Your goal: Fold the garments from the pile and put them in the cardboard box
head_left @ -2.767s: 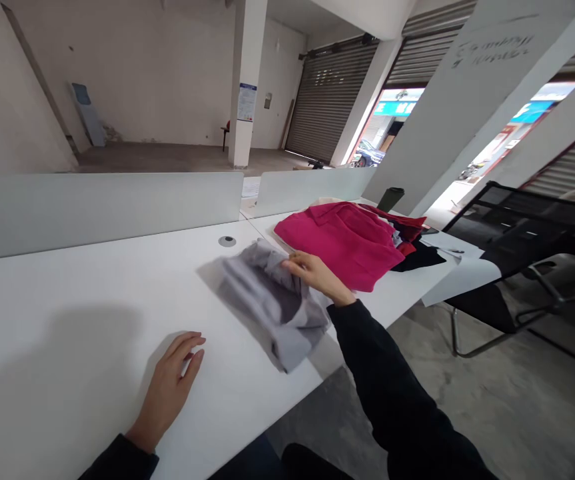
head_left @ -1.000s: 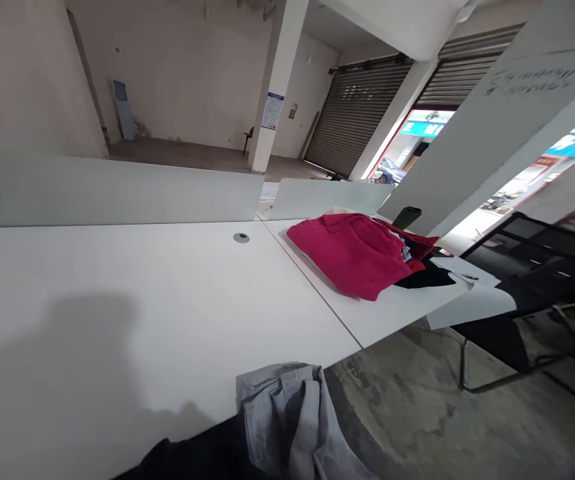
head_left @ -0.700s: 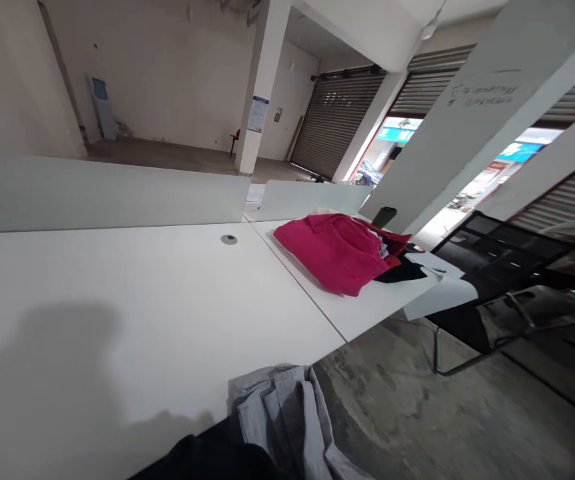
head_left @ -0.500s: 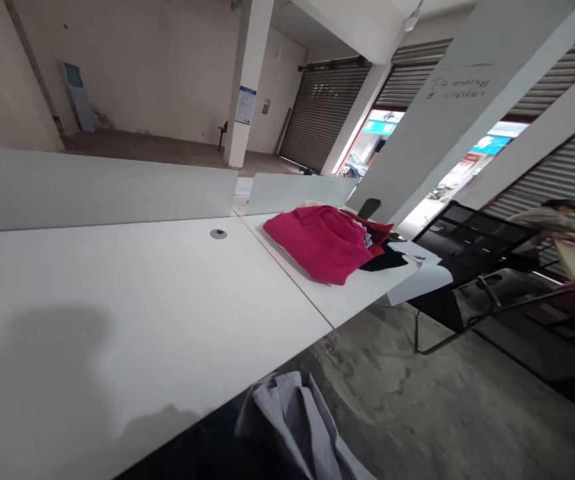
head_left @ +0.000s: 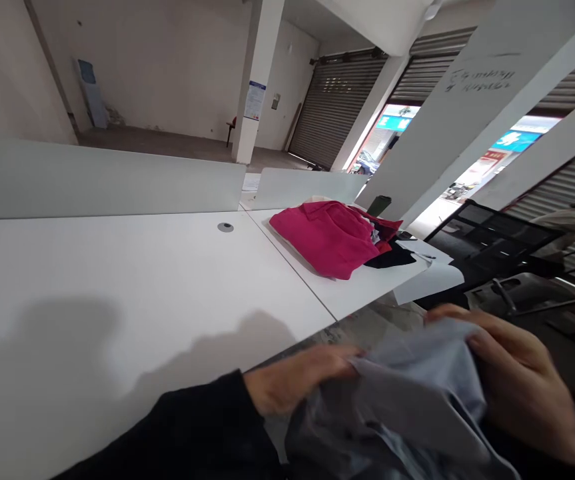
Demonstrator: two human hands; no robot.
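A grey cloth garment [head_left: 412, 407] hangs in folds between my two hands, off the front edge of the white table [head_left: 167, 280]; what kind of garment it is I cannot make out. My left hand [head_left: 302, 373] pinches its left upper edge, the fingers partly hidden by the fabric. On the other side, my right hand [head_left: 517, 373] grips the upper right of the cloth, slightly blurred by motion. Farther back on the table lies a pile of clothes with a bright pink garment [head_left: 330, 237] on top.
Frosted dividers [head_left: 107, 180] stand along the table's back edge. Beside the pile lie a black cloth [head_left: 392, 257] and white paper [head_left: 430, 283] drooping over the edge. A black mesh chair [head_left: 487, 240] stands at right, with another person [head_left: 572, 223] beyond it.
Both my hands have come into view, holding the grey garment. The cloth has moved right and up from the table's front edge. The view has shifted slightly.
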